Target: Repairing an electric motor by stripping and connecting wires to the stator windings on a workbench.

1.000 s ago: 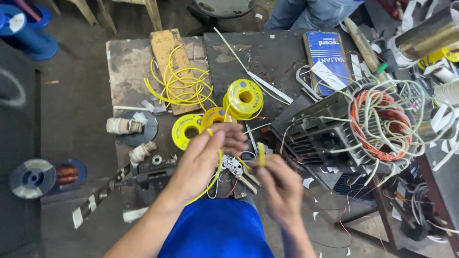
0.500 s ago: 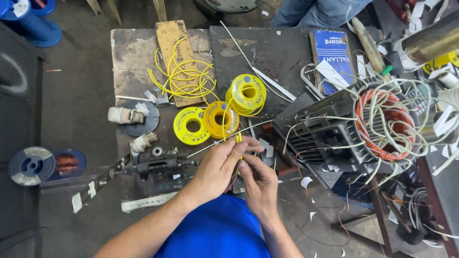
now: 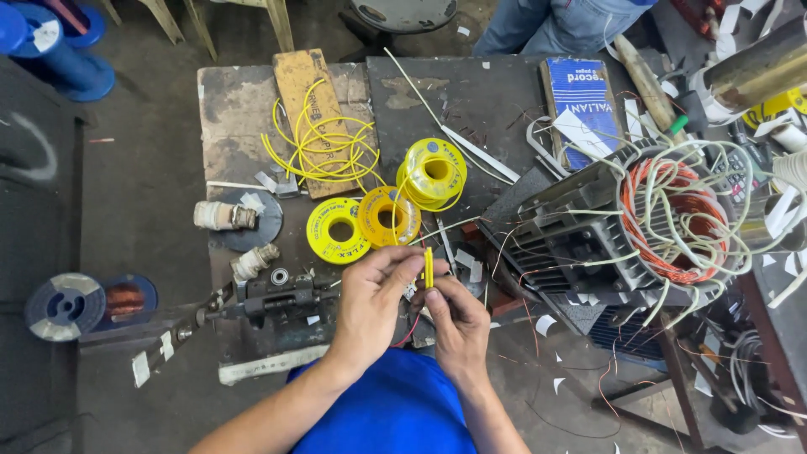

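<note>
From the head view I have both hands together just off the near edge of the workbench point(image 3: 227, 168), and a short piece of yellow sleeving point(image 3: 428, 267) stands upright between them. My left hand point(image 3: 374, 294) is narrow, thumb and forefinger pinched around the sleeving's middle; my right hand point(image 3: 454, 324) is closed too, fingertips at its lower end, where I think a thin wire runs in, though that is too small to tell for sure. The risk, as I judge it: the piece is light and slick, so a loose pinch could let it drop to the littered floor among the paper scraps, where it would be hard to find. Push too hard from below and it may buckle or kink. Thin red wires trail near my wrists and under the bench edge, and a careless pull could snag one of them. Beyond my knuckles, toward the middle of the bench, lie three yellow spools point(image 3: 387, 214), close enough that a forward jerk could knock one rolling. A loose tangle of yellow tubing point(image 3: 324, 151) sits on a wooden board toward the far left corner, well apart. The motor stator point(image 3: 672, 210) with its copper windings stands off the bench's right edge, near my right hand but not touching. A small vise point(image 3: 277, 298) rests at the near edge beside my left wrist.
</note>
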